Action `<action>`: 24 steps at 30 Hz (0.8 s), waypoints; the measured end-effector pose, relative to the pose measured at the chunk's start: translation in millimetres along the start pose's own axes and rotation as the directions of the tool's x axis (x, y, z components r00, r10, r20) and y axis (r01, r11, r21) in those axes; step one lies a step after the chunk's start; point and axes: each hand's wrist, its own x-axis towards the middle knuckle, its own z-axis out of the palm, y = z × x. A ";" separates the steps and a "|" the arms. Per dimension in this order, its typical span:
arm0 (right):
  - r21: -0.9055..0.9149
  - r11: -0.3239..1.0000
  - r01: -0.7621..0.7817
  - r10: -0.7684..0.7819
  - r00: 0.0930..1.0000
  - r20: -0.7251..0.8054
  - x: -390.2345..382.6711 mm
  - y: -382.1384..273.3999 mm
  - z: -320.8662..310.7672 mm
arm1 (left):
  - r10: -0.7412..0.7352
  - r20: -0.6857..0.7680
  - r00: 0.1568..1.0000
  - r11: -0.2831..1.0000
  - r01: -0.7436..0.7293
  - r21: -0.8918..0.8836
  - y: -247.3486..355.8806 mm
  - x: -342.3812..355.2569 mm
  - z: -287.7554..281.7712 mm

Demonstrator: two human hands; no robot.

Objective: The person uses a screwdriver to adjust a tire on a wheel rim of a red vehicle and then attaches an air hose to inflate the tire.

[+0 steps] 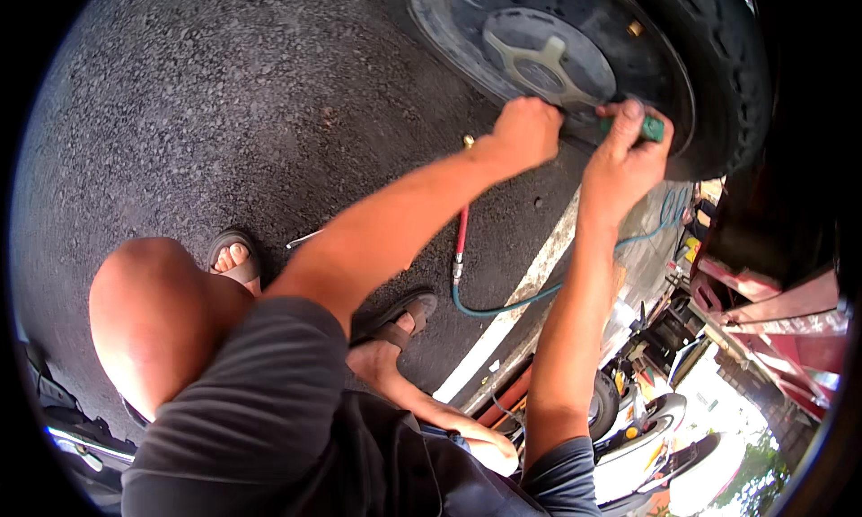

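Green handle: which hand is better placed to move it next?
Right hand, likely: it holds the green handle by the wheel. The left hand is closed, apart from the handle.

Arms (395,212) fwd, L grip (526,135) prob. fisted, R grip (628,158) clenched

Green handle (653,129), beige wheel star (554,54), black tyre (718,77), teal hose (482,314), speckled dark-grey asphalt (197,113).

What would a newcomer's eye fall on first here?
Probably the large dark wheel at upper right, with its pale star-shaped centrepiece. Near its lower edge, the right hand grips a green handle beside the curled left hand. Below, a red-and-teal hose bends across the asphalt.
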 end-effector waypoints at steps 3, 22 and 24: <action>0.003 1.000 -0.009 0.009 0.999 -0.048 3.1 1.1 1.5 | 0.063 0.006 0.998 0.998 -0.063 0.000 -3.7 2.9 -2.9; -0.024 1.000 -0.013 0.012 0.999 -0.033 2.1 7.4 2.5 | 0.052 0.254 0.966 0.998 -0.057 0.013 2.6 10.0 -26.3; -0.043 0.999 -0.018 0.017 1.000 -0.022 1.0 4.9 3.1 | 0.047 0.247 0.968 0.999 -0.051 0.013 -0.2 7.8 -25.4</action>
